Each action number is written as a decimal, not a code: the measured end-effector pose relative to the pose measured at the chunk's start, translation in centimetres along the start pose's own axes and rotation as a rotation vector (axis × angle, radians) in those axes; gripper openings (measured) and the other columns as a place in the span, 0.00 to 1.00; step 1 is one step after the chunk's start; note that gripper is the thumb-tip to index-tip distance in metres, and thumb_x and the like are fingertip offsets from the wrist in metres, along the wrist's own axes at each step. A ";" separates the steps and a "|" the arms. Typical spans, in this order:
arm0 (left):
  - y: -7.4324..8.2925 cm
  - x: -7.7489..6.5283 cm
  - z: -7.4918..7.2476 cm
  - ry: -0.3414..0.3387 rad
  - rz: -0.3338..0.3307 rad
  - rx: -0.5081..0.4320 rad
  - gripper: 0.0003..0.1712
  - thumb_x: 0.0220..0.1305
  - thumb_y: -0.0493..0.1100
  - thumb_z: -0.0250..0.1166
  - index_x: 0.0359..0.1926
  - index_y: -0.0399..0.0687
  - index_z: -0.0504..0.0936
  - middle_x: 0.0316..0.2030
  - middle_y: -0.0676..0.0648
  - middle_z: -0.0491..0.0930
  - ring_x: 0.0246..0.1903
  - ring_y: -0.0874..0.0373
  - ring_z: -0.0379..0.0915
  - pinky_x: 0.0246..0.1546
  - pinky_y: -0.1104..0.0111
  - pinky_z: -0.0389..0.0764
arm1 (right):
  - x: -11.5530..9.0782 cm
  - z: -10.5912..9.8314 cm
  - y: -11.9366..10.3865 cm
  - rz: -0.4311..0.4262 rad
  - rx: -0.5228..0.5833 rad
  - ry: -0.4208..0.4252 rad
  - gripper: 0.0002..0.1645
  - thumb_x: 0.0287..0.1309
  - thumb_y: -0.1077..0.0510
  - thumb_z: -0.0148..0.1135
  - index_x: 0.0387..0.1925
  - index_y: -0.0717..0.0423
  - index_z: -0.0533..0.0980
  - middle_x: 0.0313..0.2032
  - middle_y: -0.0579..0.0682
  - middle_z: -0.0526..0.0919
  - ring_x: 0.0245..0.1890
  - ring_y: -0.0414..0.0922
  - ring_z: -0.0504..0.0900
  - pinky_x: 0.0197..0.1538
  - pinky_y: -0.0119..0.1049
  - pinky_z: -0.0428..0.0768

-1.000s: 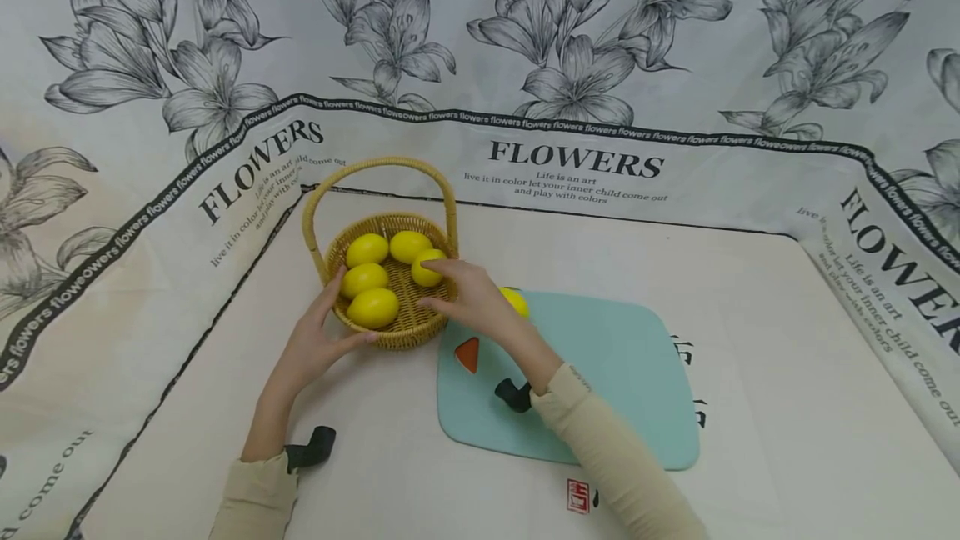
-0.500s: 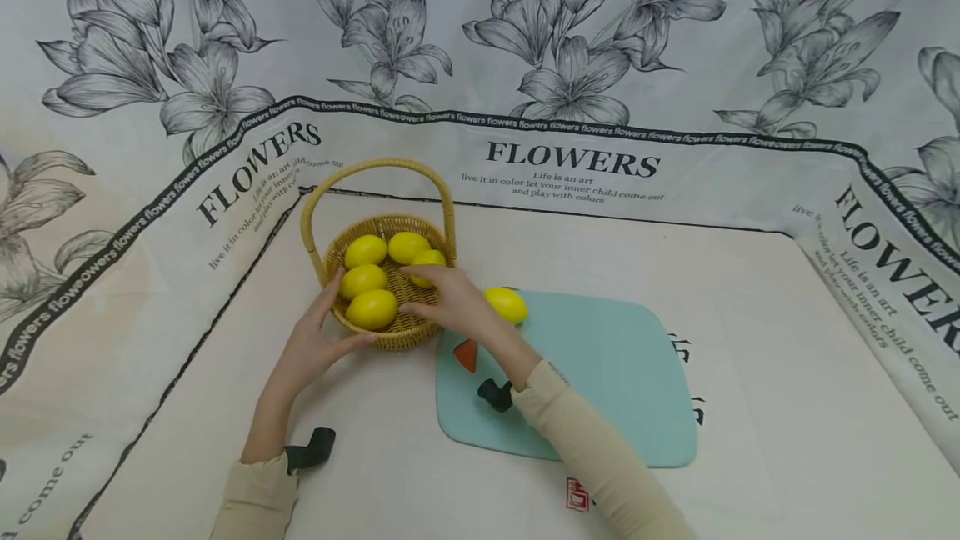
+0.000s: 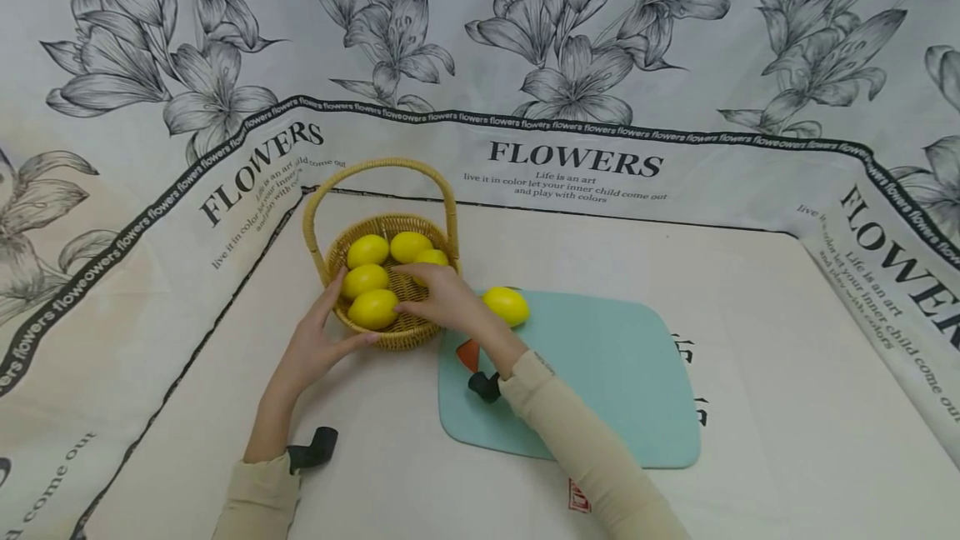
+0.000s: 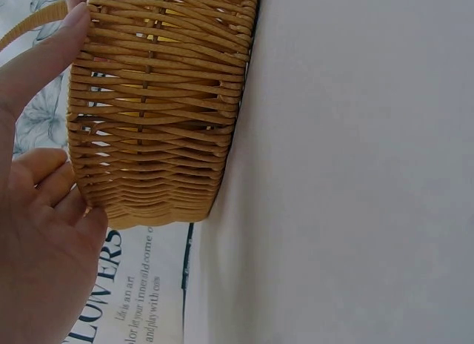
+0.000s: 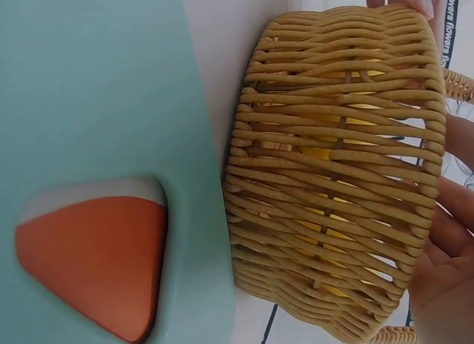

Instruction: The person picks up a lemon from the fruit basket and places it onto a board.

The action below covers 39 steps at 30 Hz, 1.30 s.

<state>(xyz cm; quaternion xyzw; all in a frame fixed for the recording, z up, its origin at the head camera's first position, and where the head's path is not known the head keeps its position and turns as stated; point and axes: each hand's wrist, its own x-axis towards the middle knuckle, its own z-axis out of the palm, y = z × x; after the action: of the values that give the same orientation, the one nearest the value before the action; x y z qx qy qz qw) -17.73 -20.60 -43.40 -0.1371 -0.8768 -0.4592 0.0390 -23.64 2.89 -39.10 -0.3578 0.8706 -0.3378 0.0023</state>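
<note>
A wicker basket [image 3: 405, 340] with a tall handle stands at the left of the board and holds several yellow lemons [image 3: 373, 309]. My left hand [image 3: 315, 344] grips the basket's near left side, its thumb on the rim [image 4: 81, 21] and its fingers against the wall. Over the basket's right side reaches my right hand [image 3: 442, 298], thumb and fingers spread apart. Its fingertips are inside, close to the front lemon; whether they touch it I cannot tell. Behind this hand another lemon [image 3: 431, 261] is partly hidden. One more lemon [image 3: 506, 307] lies on the board's far left corner.
Right of the basket lies a light teal board [image 3: 600, 373]. An orange triangular piece with a pale edge [image 5: 96, 255] sits on it near the basket. Dark wrist cameras [image 3: 315, 448] are worn on both wrists. Flower-printed cloth [image 3: 570, 48] hangs behind and beside the table.
My right hand has moved left inside the basket, away from the right-hand lemon, which stays there. The lemon on the board shows more fully. My left hand keeps its place.
</note>
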 end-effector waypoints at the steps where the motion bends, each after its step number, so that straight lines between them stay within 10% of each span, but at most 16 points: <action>1: 0.0 0.0 0.0 0.000 0.001 -0.001 0.62 0.52 0.54 0.74 0.77 0.60 0.42 0.76 0.49 0.41 0.73 0.43 0.38 0.68 0.40 0.48 | 0.1 0.1 0.0 -0.002 0.004 -0.005 0.35 0.57 0.52 0.69 0.63 0.62 0.71 0.60 0.54 0.76 0.59 0.48 0.74 0.60 0.38 0.74; 39: 0.0 0.1 -0.1 0.001 0.020 -0.006 0.61 0.53 0.52 0.74 0.77 0.53 0.43 0.76 0.49 0.41 0.73 0.45 0.38 0.69 0.43 0.49 | 2.2 2.0 -0.7 0.026 -0.078 -0.166 0.32 0.57 0.58 0.69 0.62 0.61 0.71 0.59 0.53 0.76 0.58 0.46 0.75 0.58 0.31 0.75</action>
<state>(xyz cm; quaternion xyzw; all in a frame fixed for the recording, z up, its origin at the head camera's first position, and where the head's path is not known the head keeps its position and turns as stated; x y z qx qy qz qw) -17.82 -20.65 -43.37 -0.1457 -0.8739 -0.4616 0.0433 -24.36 -0.02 -39.69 -0.3728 0.8844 -0.2730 0.0651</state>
